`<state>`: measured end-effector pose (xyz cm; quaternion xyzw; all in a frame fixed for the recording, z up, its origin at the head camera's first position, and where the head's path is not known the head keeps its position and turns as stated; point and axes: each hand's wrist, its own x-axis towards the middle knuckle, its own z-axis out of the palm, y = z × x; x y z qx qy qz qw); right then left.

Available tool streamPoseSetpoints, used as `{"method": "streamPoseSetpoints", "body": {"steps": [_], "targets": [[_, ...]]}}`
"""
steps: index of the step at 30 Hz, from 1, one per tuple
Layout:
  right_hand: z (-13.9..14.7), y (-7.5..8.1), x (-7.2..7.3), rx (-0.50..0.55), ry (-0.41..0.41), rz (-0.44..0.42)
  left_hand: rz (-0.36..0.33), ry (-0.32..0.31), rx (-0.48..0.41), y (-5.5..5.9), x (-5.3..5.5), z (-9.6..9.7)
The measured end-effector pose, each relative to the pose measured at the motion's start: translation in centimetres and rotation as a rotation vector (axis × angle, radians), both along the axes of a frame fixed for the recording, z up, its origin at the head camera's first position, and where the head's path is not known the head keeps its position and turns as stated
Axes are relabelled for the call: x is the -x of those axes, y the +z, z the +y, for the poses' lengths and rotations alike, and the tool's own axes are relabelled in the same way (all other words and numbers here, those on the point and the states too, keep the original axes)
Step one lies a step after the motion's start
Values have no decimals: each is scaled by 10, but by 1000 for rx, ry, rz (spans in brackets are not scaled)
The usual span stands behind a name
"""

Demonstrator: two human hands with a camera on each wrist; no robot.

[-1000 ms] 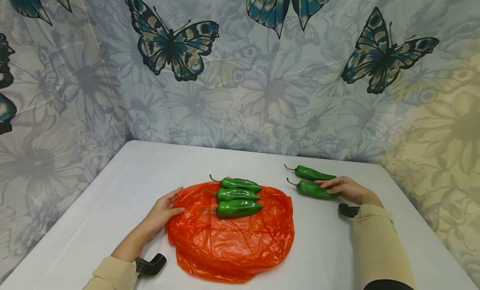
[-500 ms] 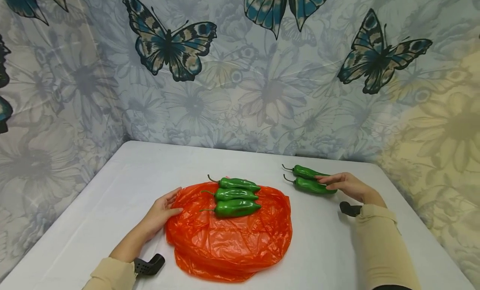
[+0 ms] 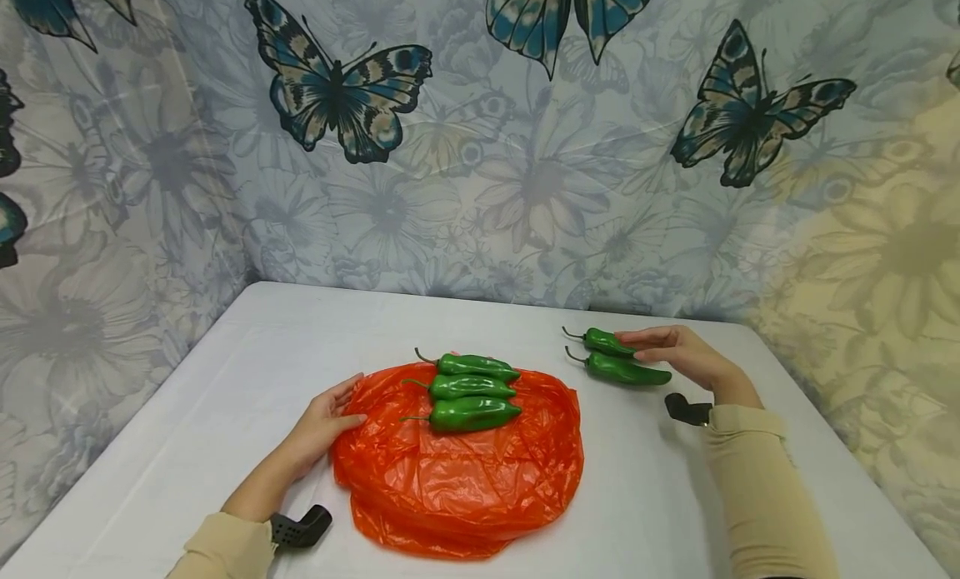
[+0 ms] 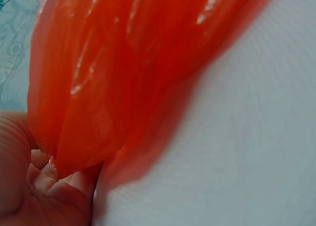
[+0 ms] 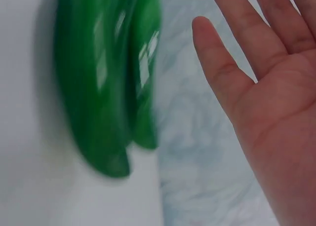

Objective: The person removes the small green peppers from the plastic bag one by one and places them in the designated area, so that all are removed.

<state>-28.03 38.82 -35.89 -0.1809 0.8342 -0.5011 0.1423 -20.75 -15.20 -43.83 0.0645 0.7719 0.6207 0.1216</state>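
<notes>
At the left edge of a crumpled orange plastic bag [image 3: 480,496], my left hand [image 3: 318,429] holds the film, thumb on top and fingers partly hidden. In the left wrist view, the bag [image 4: 113,88] runs in between thumb and curled fingers [image 4: 54,191]. Three green peppers lie side by side on the bag; the nearest pepper [image 3: 472,415] is lowest. Right of it, my right hand [image 3: 682,354] reaches over the tip of the far pepper [image 3: 602,341], fingers extended. A near pepper [image 3: 626,370] lies beside it. In the right wrist view, the hand [image 5: 276,102] is spread.
Everything lies on a white-covered table [image 3: 180,446]. A butterfly-and-flower cloth [image 3: 465,212] hangs behind the table and at the sides. Black wrist mounts [image 3: 300,527] sit at both cuffs.
My right hand has moved from the near pepper across to the far pepper's tip, leaving the near one uncovered. That near pepper has shifted slightly toward the far one. The left hand stays put.
</notes>
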Motion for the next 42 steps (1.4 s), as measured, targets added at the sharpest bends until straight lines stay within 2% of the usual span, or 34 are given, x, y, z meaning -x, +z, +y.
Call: {"method": "streamPoseSetpoints", "body": {"steps": [5, 23, 31, 42], "targets": [[-25, 9, -6, 52, 62, 19, -3, 11, 10, 0, -1, -1], [-111, 3, -21, 238, 234, 21, 6, 13, 24, 0, -2, 1], [-142, -13, -23, 409, 327, -11, 1, 6, 25, -1, 0, 2], [-177, -28, -27, 510, 389, -35, 4, -5, 24, -1, 1, 0]]}}
